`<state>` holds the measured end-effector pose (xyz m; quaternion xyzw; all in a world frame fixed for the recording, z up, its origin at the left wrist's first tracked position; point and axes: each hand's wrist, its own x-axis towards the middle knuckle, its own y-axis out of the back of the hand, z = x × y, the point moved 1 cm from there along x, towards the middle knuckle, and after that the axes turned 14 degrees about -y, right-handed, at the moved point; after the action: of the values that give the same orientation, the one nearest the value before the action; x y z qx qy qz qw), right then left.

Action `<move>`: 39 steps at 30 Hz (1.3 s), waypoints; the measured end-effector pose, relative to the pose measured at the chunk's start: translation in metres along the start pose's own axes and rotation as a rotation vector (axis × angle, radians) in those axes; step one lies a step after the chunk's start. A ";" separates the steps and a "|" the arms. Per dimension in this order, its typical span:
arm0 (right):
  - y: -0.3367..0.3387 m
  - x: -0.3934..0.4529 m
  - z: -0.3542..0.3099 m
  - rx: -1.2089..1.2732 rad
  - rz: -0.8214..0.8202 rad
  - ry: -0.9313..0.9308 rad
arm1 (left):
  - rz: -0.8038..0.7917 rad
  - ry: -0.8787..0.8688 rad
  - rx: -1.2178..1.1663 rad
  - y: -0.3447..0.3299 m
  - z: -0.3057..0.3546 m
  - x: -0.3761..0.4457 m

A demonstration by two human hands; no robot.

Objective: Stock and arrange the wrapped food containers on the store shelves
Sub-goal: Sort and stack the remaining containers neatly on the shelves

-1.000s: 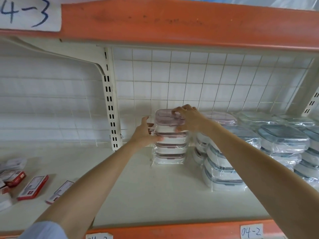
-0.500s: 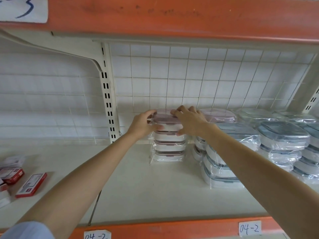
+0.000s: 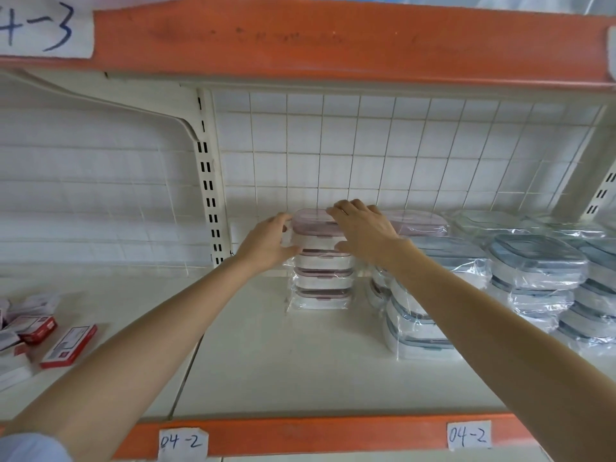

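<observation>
A: Where is the top container [image 3: 316, 225]?
B: On a pink-lidded stack [image 3: 322, 281] far back on the shelf [image 3: 300, 371].
A: And the hands?
B: Left hand [image 3: 266, 243] curls around its left side; right hand [image 3: 363, 228] clasps its right edge, fingers over the lid.

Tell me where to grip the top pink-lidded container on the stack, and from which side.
Grip the top pink-lidded container by its two short ends, one hand per side, as the left hand and right hand do now. It is wide, flat and in slippery wrap, and blue-lidded stacks crowd its right, so come in from the front.
</observation>
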<state>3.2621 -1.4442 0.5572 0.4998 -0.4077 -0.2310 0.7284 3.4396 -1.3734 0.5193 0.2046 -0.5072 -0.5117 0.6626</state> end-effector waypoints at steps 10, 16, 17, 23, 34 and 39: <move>-0.019 -0.056 -0.020 0.147 0.003 0.237 | -0.229 0.006 0.546 -0.002 0.018 -0.053; -0.058 -0.085 -0.037 0.229 -0.240 0.342 | -0.386 0.014 0.635 -0.018 0.016 -0.120; -0.062 -0.088 -0.041 0.254 -0.257 0.345 | -0.395 0.012 0.635 -0.019 0.017 -0.131; -0.067 -0.116 -0.057 0.289 -0.284 0.382 | -0.382 0.012 0.626 -0.014 0.029 -0.177; -0.038 -0.198 -0.096 0.628 -0.247 0.128 | -0.248 -0.100 0.544 -0.012 0.085 -0.254; -0.046 -0.271 -0.123 0.599 -0.357 0.146 | -0.263 -0.003 0.508 -0.010 0.095 -0.335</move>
<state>3.2144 -1.1943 0.3962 0.7697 -0.3107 -0.1886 0.5248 3.3641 -1.0573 0.3947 0.4276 -0.5891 -0.4501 0.5172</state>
